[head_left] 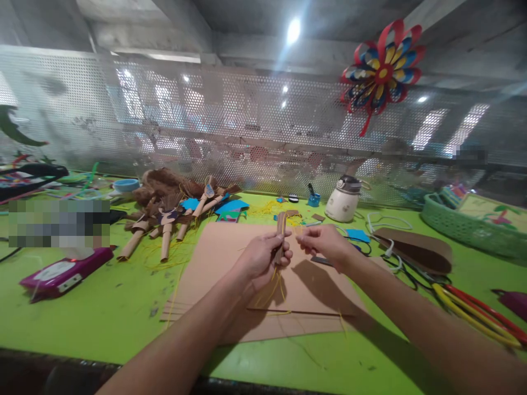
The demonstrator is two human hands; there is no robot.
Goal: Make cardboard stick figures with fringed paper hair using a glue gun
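Note:
My left hand (263,255) is closed around a narrow strip of folded brown paper (281,222), held upright above the cardboard sheets. Yellow string (276,282) hangs below that fist. Just to the right, my right hand (325,244) has thumb and forefinger pinched together. Yellow strands show near its fingertips, but what the pinch holds is too small to make out. A dark flat strip (321,261) shows beneath this hand; whether it is held or lies on the cardboard I cannot tell. Stacked brown cardboard (218,263) lies under both hands.
Rolled brown paper figures (166,238) with yellow strings lie at the left. A purple device (68,274) stands nearer. Behind are a blue cup (313,199) and a white kettle-like jug (342,203). Cables (389,225), red-and-yellow-handled tools (477,315) and a green basket (473,227) are rightward.

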